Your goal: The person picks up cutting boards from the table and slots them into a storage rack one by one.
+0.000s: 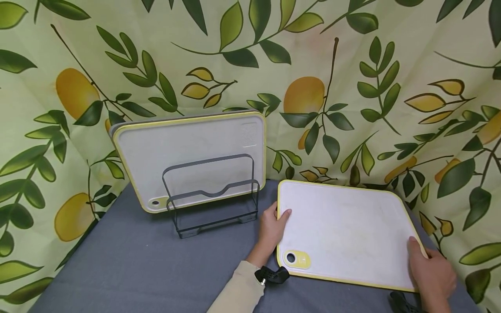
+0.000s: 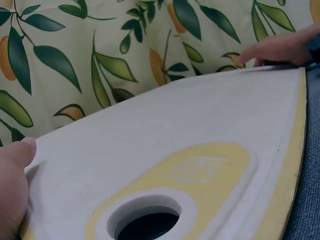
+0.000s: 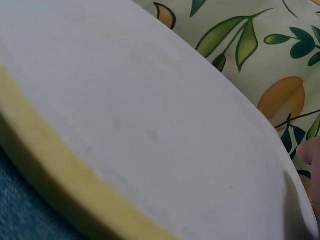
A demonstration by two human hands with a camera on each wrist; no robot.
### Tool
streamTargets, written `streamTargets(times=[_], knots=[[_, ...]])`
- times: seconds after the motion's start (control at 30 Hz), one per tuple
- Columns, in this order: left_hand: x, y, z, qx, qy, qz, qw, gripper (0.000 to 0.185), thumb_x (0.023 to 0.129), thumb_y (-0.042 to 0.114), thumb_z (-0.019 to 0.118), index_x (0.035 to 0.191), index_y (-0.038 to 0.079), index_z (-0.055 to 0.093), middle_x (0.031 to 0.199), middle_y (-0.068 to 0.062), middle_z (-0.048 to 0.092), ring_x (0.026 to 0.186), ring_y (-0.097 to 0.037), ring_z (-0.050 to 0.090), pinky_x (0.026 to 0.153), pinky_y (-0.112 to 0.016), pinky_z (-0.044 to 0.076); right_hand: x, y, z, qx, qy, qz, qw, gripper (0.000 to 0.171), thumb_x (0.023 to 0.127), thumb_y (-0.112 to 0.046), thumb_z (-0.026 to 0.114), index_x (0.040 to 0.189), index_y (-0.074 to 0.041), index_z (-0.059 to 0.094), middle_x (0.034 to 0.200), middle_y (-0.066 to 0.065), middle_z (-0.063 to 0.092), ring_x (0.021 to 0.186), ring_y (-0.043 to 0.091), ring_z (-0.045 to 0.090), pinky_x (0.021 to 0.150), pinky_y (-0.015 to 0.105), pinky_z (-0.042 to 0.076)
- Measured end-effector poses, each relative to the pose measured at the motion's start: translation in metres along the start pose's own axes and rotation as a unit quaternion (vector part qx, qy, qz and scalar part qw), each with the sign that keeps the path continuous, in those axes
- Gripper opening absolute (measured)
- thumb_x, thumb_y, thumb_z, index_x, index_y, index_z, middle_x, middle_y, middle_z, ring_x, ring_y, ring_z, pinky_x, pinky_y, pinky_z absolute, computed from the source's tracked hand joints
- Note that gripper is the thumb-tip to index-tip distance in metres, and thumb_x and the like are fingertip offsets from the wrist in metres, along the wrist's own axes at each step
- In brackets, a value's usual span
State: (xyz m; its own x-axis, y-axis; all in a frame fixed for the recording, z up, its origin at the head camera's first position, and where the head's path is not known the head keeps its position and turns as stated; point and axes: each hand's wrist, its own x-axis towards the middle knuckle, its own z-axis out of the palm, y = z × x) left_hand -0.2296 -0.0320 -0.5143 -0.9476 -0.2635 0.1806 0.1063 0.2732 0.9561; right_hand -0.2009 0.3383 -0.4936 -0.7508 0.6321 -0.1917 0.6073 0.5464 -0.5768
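Note:
A white cutting board [image 1: 344, 230] with a yellow rim and a round hole in one corner is held between both hands over the right side of the table. My left hand [image 1: 271, 226] grips its left edge, thumb on the white face. On the opposite edge, my right hand [image 1: 432, 269] grips near the lower corner with the thumb on top. In the left wrist view the yellow hole surround [image 2: 210, 165] shows close up, with the left thumb [image 2: 20, 152] at the edge. The right wrist view is mostly filled by the board's white face [image 3: 150, 115].
Left of the held board stands a dark wire rack [image 1: 211, 193]. Behind its front frame leans another yellow-rimmed white cutting board [image 1: 188, 143], with a grey edge showing behind it. A grey-blue cloth [image 1: 129, 265] covers the table, and a leaf-and-fruit patterned curtain [image 1: 332, 56] hangs behind.

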Motion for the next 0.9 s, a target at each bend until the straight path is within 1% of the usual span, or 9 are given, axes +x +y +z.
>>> streamTargets(times=[0.07, 0.2, 0.3, 0.37, 0.47, 0.57, 0.7, 0.8, 0.9], knots=[[0.0001, -0.0002, 0.0006, 0.008, 0.001, 0.003, 1.0, 0.037, 0.092, 0.027, 0.076, 0.125, 0.011, 0.069, 0.077, -0.007, 0.072, 0.06, -0.002, 0.059, 0.057, -0.02, 0.049, -0.0003, 0.0003, 0.0002, 0.001, 0.003, 0.002, 1.0, 0.093, 0.095, -0.071, 0.028, 0.145, 0.005, 0.048, 0.146, 0.035, 0.043, 0.125, 0.052, 0.042, 0.109, 0.062, 0.031], [0.0009, -0.0012, 0.0014, 0.032, 0.001, 0.007, 0.9995, 0.032, 0.09, 0.028, 0.077, 0.115, 0.01, 0.07, 0.081, -0.007, 0.073, 0.061, -0.002, 0.059, 0.059, -0.02, 0.049, 0.0008, 0.0013, 0.0014, -0.004, 0.007, 0.004, 1.0, 0.091, 0.095, -0.069, 0.027, 0.145, 0.005, 0.048, 0.146, 0.034, 0.043, 0.126, 0.053, 0.042, 0.109, 0.062, 0.03], [0.0013, -0.0021, 0.0017, 0.065, -0.001, 0.017, 0.9977, 0.033, 0.087, 0.029, 0.079, 0.111, 0.009, 0.068, 0.082, -0.009, 0.073, 0.062, -0.008, 0.061, 0.059, -0.023, 0.05, 0.0013, 0.0013, 0.0019, -0.005, 0.007, 0.004, 1.0, 0.086, 0.097, -0.065, 0.026, 0.146, 0.004, 0.046, 0.149, 0.033, 0.041, 0.129, 0.053, 0.04, 0.111, 0.062, 0.029], [0.001, -0.0023, 0.0017, 0.084, -0.005, 0.021, 0.9962, 0.038, 0.086, 0.029, 0.08, 0.115, 0.007, 0.067, 0.084, -0.01, 0.074, 0.064, -0.011, 0.063, 0.061, -0.025, 0.051, 0.0025, 0.0015, 0.0024, -0.006, 0.004, 0.003, 1.0, 0.083, 0.099, -0.061, 0.026, 0.146, 0.004, 0.046, 0.149, 0.032, 0.041, 0.129, 0.053, 0.04, 0.111, 0.062, 0.029], [0.0001, -0.0022, 0.0013, 0.102, -0.013, 0.021, 0.9944, 0.045, 0.087, 0.029, 0.079, 0.121, 0.005, 0.065, 0.088, -0.012, 0.074, 0.068, -0.015, 0.065, 0.064, -0.027, 0.052, 0.0055, 0.0024, 0.0035, -0.019, -0.003, 0.001, 1.0, 0.081, 0.1, -0.058, 0.025, 0.146, 0.005, 0.046, 0.147, 0.033, 0.043, 0.125, 0.053, 0.043, 0.107, 0.063, 0.032], [-0.0001, -0.0024, 0.0009, 0.101, -0.021, 0.014, 0.9945, 0.046, 0.088, 0.028, 0.078, 0.124, 0.004, 0.063, 0.089, -0.012, 0.073, 0.07, -0.015, 0.064, 0.065, -0.027, 0.052, 0.0085, 0.0023, 0.0047, -0.04, -0.01, -0.002, 0.999, 0.082, 0.101, -0.058, 0.026, 0.145, 0.007, 0.045, 0.145, 0.035, 0.044, 0.121, 0.053, 0.046, 0.102, 0.063, 0.035], [-0.0009, -0.0023, 0.0008, 0.106, -0.019, 0.014, 0.9941, 0.047, 0.088, 0.027, 0.078, 0.125, 0.003, 0.063, 0.09, -0.013, 0.073, 0.073, -0.018, 0.066, 0.067, -0.03, 0.053, 0.0096, 0.0005, 0.0044, -0.063, -0.016, -0.01, 0.998, 0.081, 0.101, -0.057, 0.027, 0.145, 0.009, 0.044, 0.142, 0.036, 0.046, 0.119, 0.054, 0.048, 0.1, 0.064, 0.037], [-0.0012, -0.0021, 0.0012, 0.109, -0.019, 0.014, 0.9937, 0.048, 0.088, 0.027, 0.078, 0.126, 0.003, 0.063, 0.092, -0.014, 0.073, 0.074, -0.02, 0.067, 0.067, -0.031, 0.053, 0.0089, 0.0001, 0.0037, -0.073, -0.016, -0.014, 0.997, 0.08, 0.102, -0.056, 0.027, 0.145, 0.009, 0.043, 0.14, 0.036, 0.046, 0.119, 0.054, 0.048, 0.099, 0.064, 0.038], [-0.0009, -0.0024, 0.0015, 0.114, -0.021, 0.017, 0.9931, 0.046, 0.088, 0.027, 0.078, 0.125, 0.004, 0.063, 0.091, -0.013, 0.073, 0.072, -0.018, 0.066, 0.066, -0.03, 0.052, 0.0072, 0.0004, 0.0028, -0.074, -0.016, -0.016, 0.997, 0.079, 0.102, -0.054, 0.027, 0.145, 0.01, 0.043, 0.141, 0.037, 0.045, 0.12, 0.055, 0.047, 0.101, 0.064, 0.037]])
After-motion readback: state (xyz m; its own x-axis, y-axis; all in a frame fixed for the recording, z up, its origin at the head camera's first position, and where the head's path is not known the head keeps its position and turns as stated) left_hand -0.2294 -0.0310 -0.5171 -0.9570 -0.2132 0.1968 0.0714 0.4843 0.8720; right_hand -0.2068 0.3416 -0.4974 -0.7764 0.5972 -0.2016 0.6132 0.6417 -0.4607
